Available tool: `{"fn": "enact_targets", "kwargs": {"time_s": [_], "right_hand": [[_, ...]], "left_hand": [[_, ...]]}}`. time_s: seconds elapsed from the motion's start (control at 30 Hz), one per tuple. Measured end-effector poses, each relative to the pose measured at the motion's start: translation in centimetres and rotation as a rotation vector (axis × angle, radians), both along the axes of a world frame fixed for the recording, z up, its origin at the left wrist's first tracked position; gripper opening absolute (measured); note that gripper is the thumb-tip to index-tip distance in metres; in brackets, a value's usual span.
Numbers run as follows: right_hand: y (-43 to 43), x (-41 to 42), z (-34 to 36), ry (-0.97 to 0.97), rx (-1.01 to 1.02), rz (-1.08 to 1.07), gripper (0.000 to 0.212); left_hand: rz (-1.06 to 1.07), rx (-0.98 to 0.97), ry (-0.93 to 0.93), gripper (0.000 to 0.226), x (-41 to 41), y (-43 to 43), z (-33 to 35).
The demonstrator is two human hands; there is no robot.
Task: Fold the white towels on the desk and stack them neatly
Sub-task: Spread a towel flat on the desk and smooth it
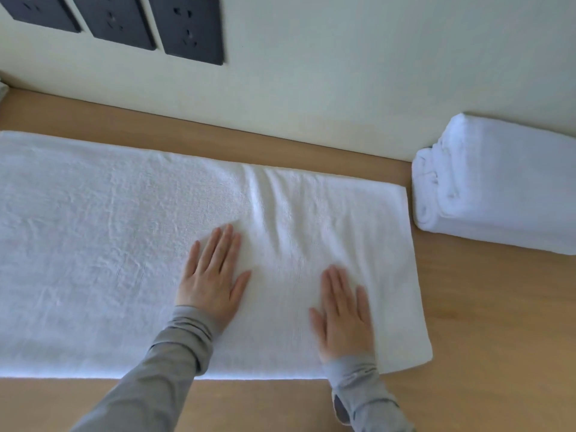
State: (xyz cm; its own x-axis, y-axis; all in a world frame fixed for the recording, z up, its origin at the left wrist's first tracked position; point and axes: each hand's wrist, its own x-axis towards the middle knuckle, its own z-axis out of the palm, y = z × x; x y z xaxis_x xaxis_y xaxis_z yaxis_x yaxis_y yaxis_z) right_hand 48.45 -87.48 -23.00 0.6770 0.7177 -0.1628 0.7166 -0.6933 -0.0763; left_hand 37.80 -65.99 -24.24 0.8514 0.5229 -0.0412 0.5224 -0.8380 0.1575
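Desk [467, 307]: white towel [93, 244] lengthwise, left-to-right.

Indoor room: wooden desk [483, 307] against cream wall [343, 73], dark wall sockets [187, 29], stacked folded towels [498, 182].

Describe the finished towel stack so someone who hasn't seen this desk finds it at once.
Start at the wooden desk where it meets the pale wall. Follow that wall to the right: the stack of folded towels sits there against it. Unlike the big towel spread flat beside it, it is a compact, thick bundle with rounded fold edges facing left.
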Motion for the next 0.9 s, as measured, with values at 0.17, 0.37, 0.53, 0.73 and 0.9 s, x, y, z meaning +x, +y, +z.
{"fn": "enact_targets", "kwargs": {"time_s": [0.17, 0.37, 0.53, 0.73, 0.9], "right_hand": [[-6.8, 5.1, 0.9, 0.016, -0.016, -0.384, 0.081], [7.8, 2.3, 1.8, 0.015, 0.333, 0.119, 0.055], [13.0, 4.2, -0.5, 0.012, 0.164, 0.51, 0.055], [5.9, 19.4, -0.1, -0.026, -0.065, -0.203, 0.057], [8.9, 17.1, 1.0, -0.084, 0.174, -0.207, 0.057]], "left_hand": [[0.009, 0.001, 0.018, 0.067, 0.2, -0.3, 0.2], [0.035, -0.038, 0.007, 0.065, 0.2, -0.4, 0.5], [0.035, -0.06, -0.022, 0.06, 0.1, -0.1, 0.3], [0.044, -0.062, -0.029, 0.061, 0.0, -0.1, 0.3], [0.053, -0.06, -0.018, 0.062, 0.3, -0.3, 0.5]]}}
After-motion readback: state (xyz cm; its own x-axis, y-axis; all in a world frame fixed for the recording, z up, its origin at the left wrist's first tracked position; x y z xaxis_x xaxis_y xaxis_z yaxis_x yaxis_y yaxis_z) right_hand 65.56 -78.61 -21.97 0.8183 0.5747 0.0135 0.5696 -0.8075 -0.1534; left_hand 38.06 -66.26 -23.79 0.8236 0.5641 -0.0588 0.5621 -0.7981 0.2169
